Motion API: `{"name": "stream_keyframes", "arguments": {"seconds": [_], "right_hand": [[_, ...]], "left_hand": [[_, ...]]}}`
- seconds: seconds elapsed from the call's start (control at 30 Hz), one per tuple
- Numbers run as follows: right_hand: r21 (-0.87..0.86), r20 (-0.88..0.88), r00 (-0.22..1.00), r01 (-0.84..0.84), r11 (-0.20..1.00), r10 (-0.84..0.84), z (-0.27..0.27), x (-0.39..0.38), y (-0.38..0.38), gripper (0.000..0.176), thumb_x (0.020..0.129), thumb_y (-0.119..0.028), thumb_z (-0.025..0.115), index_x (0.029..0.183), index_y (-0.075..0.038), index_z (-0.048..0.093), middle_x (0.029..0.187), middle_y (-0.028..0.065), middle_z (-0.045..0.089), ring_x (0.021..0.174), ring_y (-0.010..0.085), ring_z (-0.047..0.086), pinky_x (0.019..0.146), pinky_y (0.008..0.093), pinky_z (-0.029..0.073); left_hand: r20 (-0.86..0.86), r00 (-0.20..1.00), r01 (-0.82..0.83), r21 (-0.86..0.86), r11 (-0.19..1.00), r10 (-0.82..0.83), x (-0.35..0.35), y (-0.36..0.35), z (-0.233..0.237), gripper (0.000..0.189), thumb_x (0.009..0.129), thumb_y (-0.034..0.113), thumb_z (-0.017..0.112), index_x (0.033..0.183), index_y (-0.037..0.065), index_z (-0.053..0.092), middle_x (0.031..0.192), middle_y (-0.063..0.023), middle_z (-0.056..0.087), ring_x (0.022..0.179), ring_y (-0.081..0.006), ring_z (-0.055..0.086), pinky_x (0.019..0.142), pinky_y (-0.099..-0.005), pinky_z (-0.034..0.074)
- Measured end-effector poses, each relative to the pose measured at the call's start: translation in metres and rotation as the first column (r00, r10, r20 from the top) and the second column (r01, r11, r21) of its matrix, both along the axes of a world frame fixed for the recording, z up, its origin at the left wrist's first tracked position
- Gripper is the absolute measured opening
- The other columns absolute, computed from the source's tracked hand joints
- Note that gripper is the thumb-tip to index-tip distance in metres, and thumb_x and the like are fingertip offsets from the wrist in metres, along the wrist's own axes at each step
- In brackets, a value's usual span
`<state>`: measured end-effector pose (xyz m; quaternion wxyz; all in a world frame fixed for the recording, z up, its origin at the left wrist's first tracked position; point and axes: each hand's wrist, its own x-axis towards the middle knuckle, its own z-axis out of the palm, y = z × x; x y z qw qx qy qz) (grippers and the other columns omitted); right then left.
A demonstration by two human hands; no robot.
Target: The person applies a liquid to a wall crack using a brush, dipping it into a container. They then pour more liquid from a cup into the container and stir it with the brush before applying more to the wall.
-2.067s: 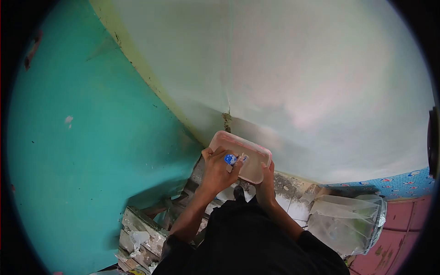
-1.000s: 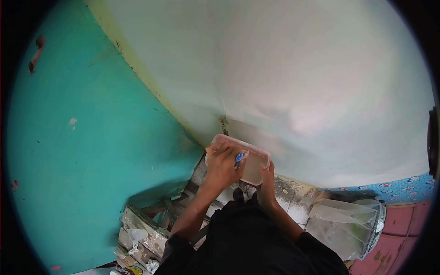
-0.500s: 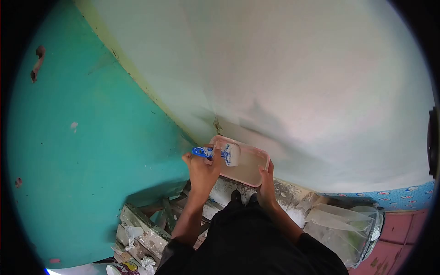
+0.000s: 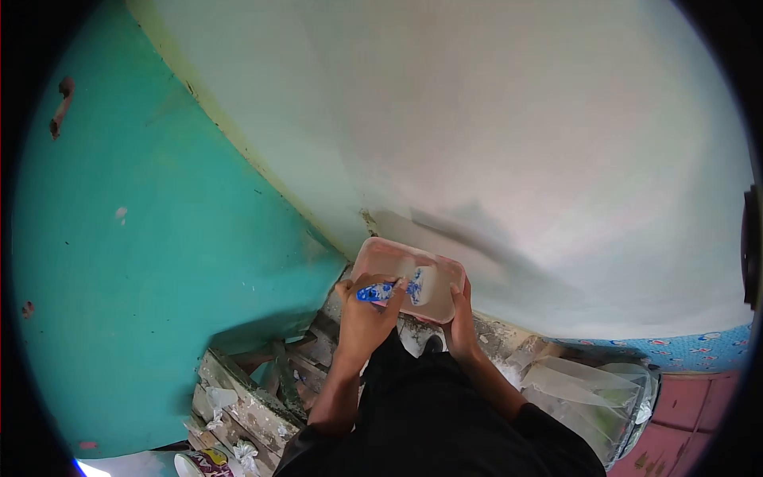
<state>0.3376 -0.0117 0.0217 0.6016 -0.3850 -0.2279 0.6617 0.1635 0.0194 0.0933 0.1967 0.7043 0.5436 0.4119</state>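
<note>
My left hand is wrapped round the blue, paint-smeared handle of a paintbrush. The brush's whitened head is down inside a shallow pinkish tray with whitish paint in it. Whether the bristles press on the tray's bottom is hard to tell. My right hand grips the tray's right end, thumb over the rim and fingers around the outside. The tray is held at waist height in front of the corner of the walls.
A teal wall stands on the left, a whitish wall ahead. Low on the left are worn wooden slats with plastic scraps and a printed tub. A plastic-covered bin stands right, beside pink panels.
My left hand has moved the brush right and slightly down, deeper over the tray. My right hand still holds the tray's right end.
</note>
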Motion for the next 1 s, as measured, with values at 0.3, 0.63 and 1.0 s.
{"name": "stream_keyframes", "arguments": {"seconds": [0.3,0.63,1.0], "right_hand": [[0.020,0.037,0.997,-0.072,0.997,0.071,0.008,-0.014,0.020,0.058,0.111,-0.051,0.025,0.159,-0.019,0.024,0.153,0.0085,0.041,0.138,0.0243,0.049,0.104,0.0465,0.053],[-0.047,-0.005,0.998,-0.069,0.997,0.069,0.007,-0.029,0.051,0.059,0.111,-0.053,0.025,0.158,-0.018,0.024,0.145,0.0133,0.048,0.130,0.0265,0.057,0.099,0.0442,0.058],[-0.085,0.009,1.000,0.003,0.996,-0.002,0.009,-0.048,0.063,0.058,0.110,-0.050,0.029,0.160,-0.020,0.022,0.148,0.0131,0.044,0.131,0.0282,0.055,0.097,0.0464,0.058]], "left_hand": [[0.017,0.996,0.090,-0.021,0.996,-0.089,0.005,0.033,0.001,0.015,0.093,0.020,0.075,0.090,0.005,0.076,0.074,-0.0057,0.075,0.070,-0.0218,0.065,0.086,-0.0360,0.047],[0.100,0.956,0.282,-0.047,0.958,-0.276,-0.012,0.068,0.008,0.026,0.099,0.028,0.067,0.089,0.005,0.075,0.074,-0.0045,0.075,0.067,-0.0210,0.069,0.069,-0.0365,0.050],[0.155,0.919,0.384,-0.152,0.911,-0.362,-0.034,0.094,-0.013,0.016,0.097,0.023,0.069,0.100,0.008,0.074,0.089,-0.0072,0.072,0.080,-0.0264,0.067,0.077,-0.0415,0.044]]}}
